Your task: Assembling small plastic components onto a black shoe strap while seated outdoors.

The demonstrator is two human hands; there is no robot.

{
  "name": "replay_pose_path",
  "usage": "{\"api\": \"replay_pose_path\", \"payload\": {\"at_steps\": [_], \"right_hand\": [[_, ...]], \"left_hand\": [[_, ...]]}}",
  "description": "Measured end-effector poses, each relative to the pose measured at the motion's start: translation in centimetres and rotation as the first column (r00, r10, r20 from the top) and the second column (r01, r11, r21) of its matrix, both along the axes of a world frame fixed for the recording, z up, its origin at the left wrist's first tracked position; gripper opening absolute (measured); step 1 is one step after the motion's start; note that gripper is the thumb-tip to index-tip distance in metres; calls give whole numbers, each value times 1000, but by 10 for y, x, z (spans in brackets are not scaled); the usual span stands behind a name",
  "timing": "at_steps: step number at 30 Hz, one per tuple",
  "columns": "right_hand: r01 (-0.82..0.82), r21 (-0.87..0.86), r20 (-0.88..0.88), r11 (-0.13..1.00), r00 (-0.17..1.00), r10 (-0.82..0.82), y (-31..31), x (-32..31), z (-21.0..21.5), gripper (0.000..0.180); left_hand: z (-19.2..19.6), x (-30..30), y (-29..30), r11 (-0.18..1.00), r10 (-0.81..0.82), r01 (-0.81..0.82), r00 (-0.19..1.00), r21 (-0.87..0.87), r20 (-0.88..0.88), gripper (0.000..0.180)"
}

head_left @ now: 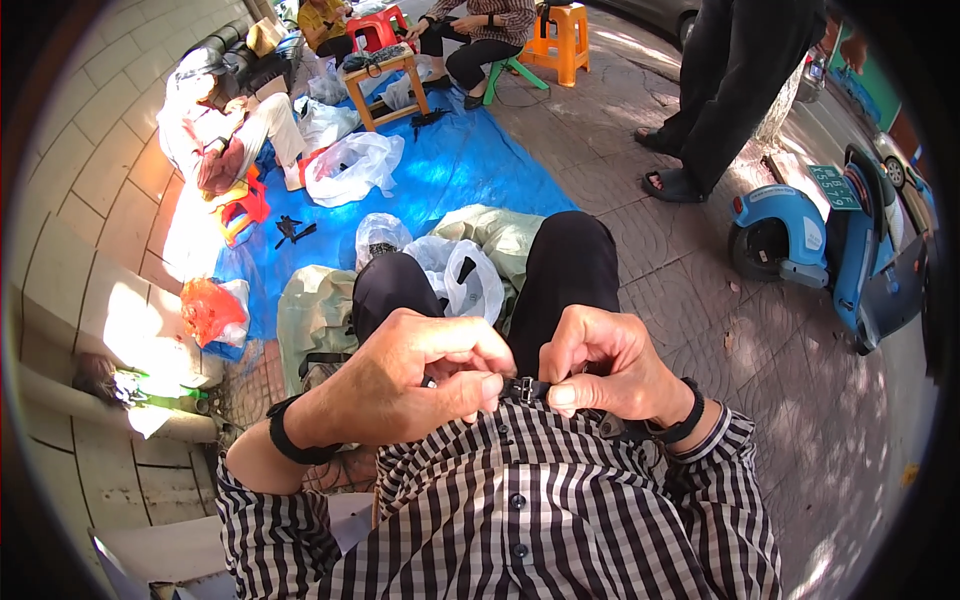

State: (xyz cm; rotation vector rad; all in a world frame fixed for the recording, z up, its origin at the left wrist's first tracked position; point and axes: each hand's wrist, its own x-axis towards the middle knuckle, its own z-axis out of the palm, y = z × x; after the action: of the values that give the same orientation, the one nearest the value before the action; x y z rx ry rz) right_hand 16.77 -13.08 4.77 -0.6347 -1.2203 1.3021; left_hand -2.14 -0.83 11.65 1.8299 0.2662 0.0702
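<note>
Above my lap, my left hand (405,380) and my right hand (622,368) are close together, each pinching one side of a narrow black strap (524,389). A small metal buckle sits on the strap in the gap between my thumbs. Most of the strap is hidden behind my fingers. Both wrists wear black bands. Just past my knees lies a white plastic bag (483,290) with something black in it, and a smaller clear bag (382,237) holding dark pieces.
A blue tarp (470,165) spreads ahead, with plastic bags and black straps on it. Seated people work at the far side near a wooden stool (385,90) and an orange stool (556,45). Someone stands at the right, near a blue scooter (800,235). A tiled wall (80,150) runs along the left.
</note>
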Motion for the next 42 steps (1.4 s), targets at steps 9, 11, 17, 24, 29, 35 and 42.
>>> {"api": "replay_pose_path", "payload": {"at_steps": [9, 11, 17, 24, 29, 35, 42], "right_hand": [[539, 403, 270, 739, 702, -659, -4, 16, 9, 9], [773, 319, 26, 549, 572, -820, -13, 22, 14, 7], [380, 593, 477, 710, 545, -690, -11, -2, 22, 39], [382, 672, 312, 634, 631, -710, 8, 4, -4, 32], [343, 754, 292, 559, 587, -755, 7, 9, 1, 32], [379, 807, 221, 453, 518, -826, 7, 14, 0, 28], [443, 764, 194, 469, 536, -822, 1, 11, 6, 26]], "left_hand": [[-1, 11, -5, 989, 84, -84, 996, 120, 6, 8], [-6, 13, -2, 963, 139, -151, 988, 222, 67, 9], [1, 27, -14, 959, 184, -188, 982, 210, 39, 9], [5, 24, -11, 987, 111, -116, 992, -107, -58, 14], [7, 27, -8, 983, 103, -110, 993, -150, -50, 14], [20, 33, -12, 999, 46, -46, 999, -11, -15, 13], [21, 35, -8, 995, 5, -9, 999, -95, -40, 15]]}}
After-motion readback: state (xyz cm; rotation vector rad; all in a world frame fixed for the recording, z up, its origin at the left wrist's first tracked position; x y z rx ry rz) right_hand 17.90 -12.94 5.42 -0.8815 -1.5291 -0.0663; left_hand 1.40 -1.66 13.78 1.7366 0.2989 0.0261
